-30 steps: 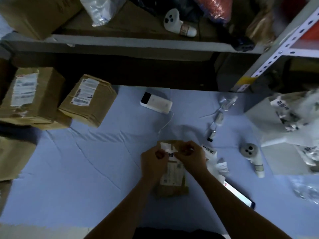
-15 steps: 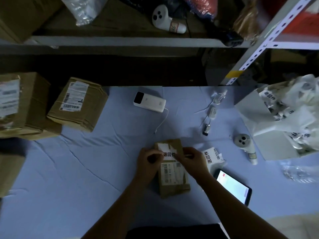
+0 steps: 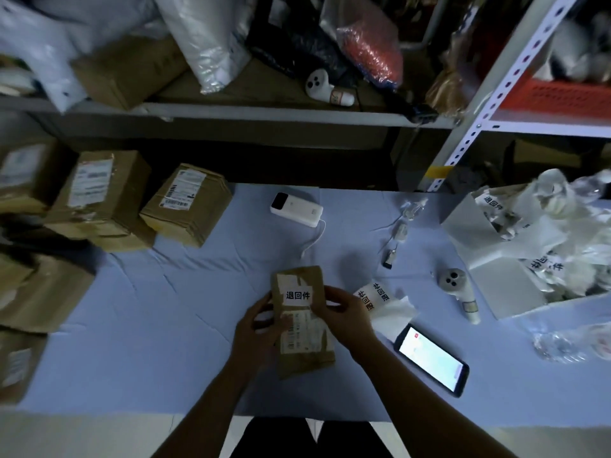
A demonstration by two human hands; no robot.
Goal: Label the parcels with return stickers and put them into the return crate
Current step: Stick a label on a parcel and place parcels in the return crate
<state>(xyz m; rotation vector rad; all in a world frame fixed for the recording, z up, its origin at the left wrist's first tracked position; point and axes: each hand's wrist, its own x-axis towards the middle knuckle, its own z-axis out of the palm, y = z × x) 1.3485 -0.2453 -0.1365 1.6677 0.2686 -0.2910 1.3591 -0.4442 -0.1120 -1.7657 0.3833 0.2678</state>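
Note:
A small brown parcel [image 3: 302,352] lies on the pale blue table in front of me. A white return sticker [image 3: 297,295] with black characters is stuck on its upper half, above a shipping label. My left hand [image 3: 256,328] grips the parcel's left edge. My right hand [image 3: 344,314] holds its right edge beside the sticker. Loose return stickers [image 3: 372,297] lie just right of my right hand. A white crate [image 3: 496,259] with labelled white bags stands at the right.
Several brown boxes [image 3: 186,203] are stacked along the left edge. A power bank [image 3: 296,208] with cable, a white handheld controller [image 3: 458,290], a lit phone [image 3: 431,358] and small clips lie on the table. Shelving with bags stands behind.
My hands have moved off the sticker to the parcel's sides. The sticker now lies flat and fully visible on the parcel.

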